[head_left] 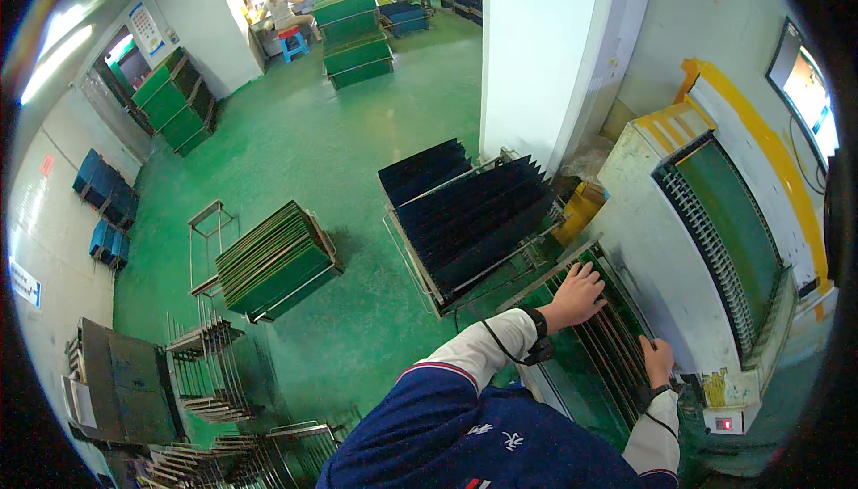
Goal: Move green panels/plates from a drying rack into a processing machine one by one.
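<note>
A rack of upright green panels (596, 346) stands in front of me at the lower right, their thin edges facing up. My left hand (579, 297) rests on the far part of the panels, its fingers spread over their top edges. Closer to me, my right hand (659, 361) has its finger and thumb at the side of the outermost panel, pinching its edge. Part of that grip is hidden by the hand. Dark bands circle both wrists, with a cord at each.
A machine with a green panel window (728, 212) rises at the right. Left of my arms are a cart of dark blue panels (474, 221) and a rack of green panels (277, 261). Metal racks (210, 368) stand at the lower left. A white pillar (536, 51) is beyond; people sit farther off.
</note>
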`<action>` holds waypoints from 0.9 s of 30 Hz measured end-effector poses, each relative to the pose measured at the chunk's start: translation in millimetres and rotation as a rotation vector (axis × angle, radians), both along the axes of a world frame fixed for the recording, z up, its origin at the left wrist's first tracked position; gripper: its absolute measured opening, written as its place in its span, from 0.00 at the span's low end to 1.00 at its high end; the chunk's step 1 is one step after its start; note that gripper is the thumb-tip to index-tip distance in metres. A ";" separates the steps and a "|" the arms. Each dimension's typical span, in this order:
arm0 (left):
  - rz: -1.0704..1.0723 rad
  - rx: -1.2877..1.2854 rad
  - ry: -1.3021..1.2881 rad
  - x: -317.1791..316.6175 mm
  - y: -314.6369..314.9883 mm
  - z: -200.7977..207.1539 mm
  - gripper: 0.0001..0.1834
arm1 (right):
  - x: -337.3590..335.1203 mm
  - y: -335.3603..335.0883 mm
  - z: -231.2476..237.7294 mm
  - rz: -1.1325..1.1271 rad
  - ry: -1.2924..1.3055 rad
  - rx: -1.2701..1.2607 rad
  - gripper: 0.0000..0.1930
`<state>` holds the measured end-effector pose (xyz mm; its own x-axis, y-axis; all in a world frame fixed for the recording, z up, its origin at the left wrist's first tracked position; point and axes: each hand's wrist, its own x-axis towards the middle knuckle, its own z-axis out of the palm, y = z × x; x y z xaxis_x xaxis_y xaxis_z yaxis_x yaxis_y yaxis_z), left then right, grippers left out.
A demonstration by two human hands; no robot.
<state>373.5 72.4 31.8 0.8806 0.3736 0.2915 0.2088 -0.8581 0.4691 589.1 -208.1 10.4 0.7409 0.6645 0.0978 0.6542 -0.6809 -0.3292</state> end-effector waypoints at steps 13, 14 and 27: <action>0.006 0.001 -0.020 4.9 -0.1 -1.5 0.24 | 12.6 1.2 3.1 -0.048 0.057 -0.148 0.30; 0.006 0.005 -0.020 5.3 -0.5 -1.6 0.25 | 14.2 0.1 1.4 -0.047 0.047 -0.143 0.30; 0.003 0.014 0.017 6.6 1.7 4.9 0.24 | 15.1 -4.0 -14.1 -0.024 0.014 0.012 0.31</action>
